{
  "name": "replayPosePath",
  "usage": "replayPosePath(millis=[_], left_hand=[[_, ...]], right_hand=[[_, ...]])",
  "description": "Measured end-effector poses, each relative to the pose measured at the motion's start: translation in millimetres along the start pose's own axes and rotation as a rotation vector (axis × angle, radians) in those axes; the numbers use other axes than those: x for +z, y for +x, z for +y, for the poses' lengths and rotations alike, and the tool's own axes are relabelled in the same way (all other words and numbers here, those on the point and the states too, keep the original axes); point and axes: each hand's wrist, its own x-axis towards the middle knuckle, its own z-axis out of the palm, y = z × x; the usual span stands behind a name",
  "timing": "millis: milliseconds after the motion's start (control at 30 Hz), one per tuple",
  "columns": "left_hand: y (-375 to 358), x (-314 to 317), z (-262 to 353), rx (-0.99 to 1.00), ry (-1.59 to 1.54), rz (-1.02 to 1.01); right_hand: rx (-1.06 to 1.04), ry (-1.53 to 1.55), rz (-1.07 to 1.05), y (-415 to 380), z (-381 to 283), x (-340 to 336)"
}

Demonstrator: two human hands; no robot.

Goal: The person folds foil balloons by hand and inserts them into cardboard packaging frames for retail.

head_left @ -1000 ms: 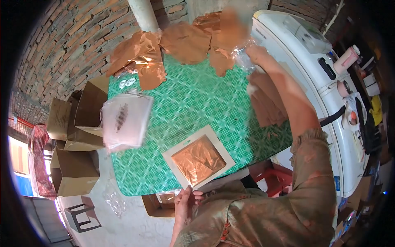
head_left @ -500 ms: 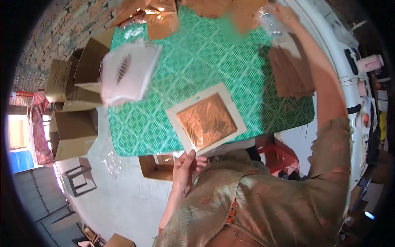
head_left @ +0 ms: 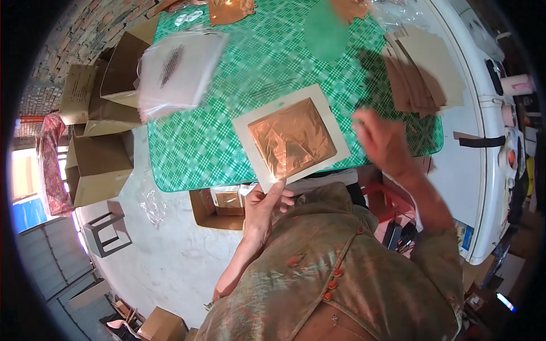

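A square card with a pale border and a shiny copper-coloured foil panel (head_left: 293, 139) lies tilted over the near edge of the green checked table (head_left: 196, 145). My left hand (head_left: 264, 207) pinches its near corner between thumb and fingers. To the card's right, above the tabletop, is my right hand (head_left: 382, 142), blurred, with its fingers curled in. Whatever it may hold cannot be made out.
Clear plastic sleeves (head_left: 182, 74) are stacked at the table's left. Brown cards (head_left: 424, 74) fan out at the right, with clear plastic (head_left: 398, 12) beyond. Copper foil pieces (head_left: 230, 11) lie at the far edge. Open cartons (head_left: 102, 173) stand left; another carton (head_left: 213, 219) sits below the table.
My right hand has come back from the clear plastic at the far right to beside the card. The left hand keeps its grip on the corner. The whole view has shifted slightly.
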Motion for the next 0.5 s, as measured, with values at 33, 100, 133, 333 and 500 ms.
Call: replayPosePath(millis=[33,100,133,333,500], left_hand=[[-0.2,0.5,0.3,0.006,-0.004,0.005],[1.5,-3.1,-2.6,0.005,-0.033,-0.023],[2.3,-4.2,-4.3,0.005,-0.047,-0.04],[0.7,-4.2,-5.5,0.011,-0.033,-0.063],[-0.1,-6.6,-8.3,0.004,-0.013,-0.081]], right_hand=[[-0.017,-0.026,0.017,-12.6,-5.3,12.7],[-0.046,-0.081,0.05,-27.6,-12.7,30.5],[-0.061,-0.096,0.058,-28.9,-13.8,35.4],[-0.075,-0.197,0.098,-22.0,-13.9,59.5],[0.154,-0.281,0.029,-11.0,-25.4,70.2]])
